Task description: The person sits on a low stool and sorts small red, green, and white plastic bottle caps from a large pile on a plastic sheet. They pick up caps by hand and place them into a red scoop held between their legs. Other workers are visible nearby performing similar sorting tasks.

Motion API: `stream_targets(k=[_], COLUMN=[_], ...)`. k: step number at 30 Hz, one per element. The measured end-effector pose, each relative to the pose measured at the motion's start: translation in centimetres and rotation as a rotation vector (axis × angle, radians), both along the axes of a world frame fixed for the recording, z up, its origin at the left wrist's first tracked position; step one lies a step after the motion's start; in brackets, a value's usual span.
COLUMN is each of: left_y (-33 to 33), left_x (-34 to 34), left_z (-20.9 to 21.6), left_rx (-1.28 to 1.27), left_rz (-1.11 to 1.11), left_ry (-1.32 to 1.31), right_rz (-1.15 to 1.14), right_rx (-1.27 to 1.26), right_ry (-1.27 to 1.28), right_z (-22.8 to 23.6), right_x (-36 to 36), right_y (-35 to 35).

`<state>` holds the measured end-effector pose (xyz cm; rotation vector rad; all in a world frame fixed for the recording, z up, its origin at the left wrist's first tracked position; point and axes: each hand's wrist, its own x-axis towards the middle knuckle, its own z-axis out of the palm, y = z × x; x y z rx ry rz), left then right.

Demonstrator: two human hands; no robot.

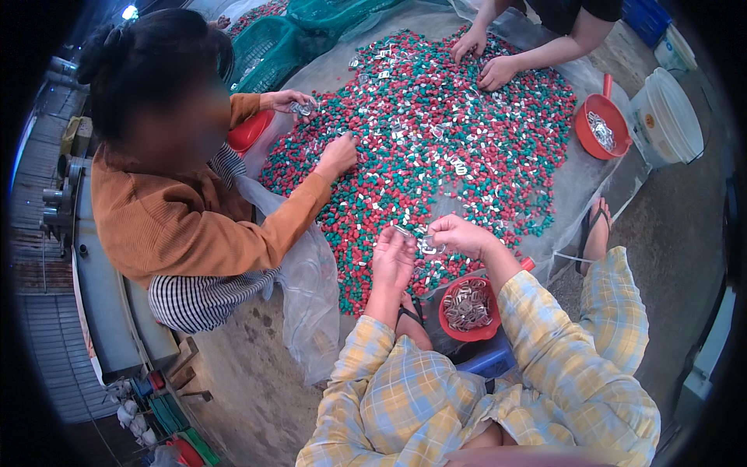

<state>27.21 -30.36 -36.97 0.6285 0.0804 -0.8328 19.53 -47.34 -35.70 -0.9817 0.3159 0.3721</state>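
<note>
My left hand [393, 261] is closed, pinching a small shiny metal buckle [402, 231] above the near edge of a wide heap of red and green pellets [467, 187]. Just right of it, my right hand [461, 236] is closed too, its fingertips on some silvery buckles [427, 247]; how many is hard to tell. Similar pale metal pieces lie scattered among the pellets. Below my right hand, a red plastic dipper [489, 331] holds a pile of these buckles.
At the left, a person in a brown top [210, 218] reaches into the heap; another person's hands [498, 71] work at the far side. A second red dipper [597, 113] and white buckets [665, 117] stand at right. Green netting [268, 50] lies at the back, a blue container [486, 363] near me.
</note>
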Motion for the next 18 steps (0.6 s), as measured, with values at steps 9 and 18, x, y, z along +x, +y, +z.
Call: stream_targets(k=[9, 18], left_y=[2.4, 3.8], left_x=[2.0, -0.6], left_z=[-0.2, -4.2], left_rx=[0.447, 1.068], left_rz=[-0.334, -0.532], left_ry=[-0.307, -1.238], right_rz=[-0.604, -0.514], right_rx=[0.186, 0.116], right_ry=[0.145, 0.337], right_z=[-4.5, -5.2], right_x=[-2.8, -3.7], right_y=[-1.9, -1.6])
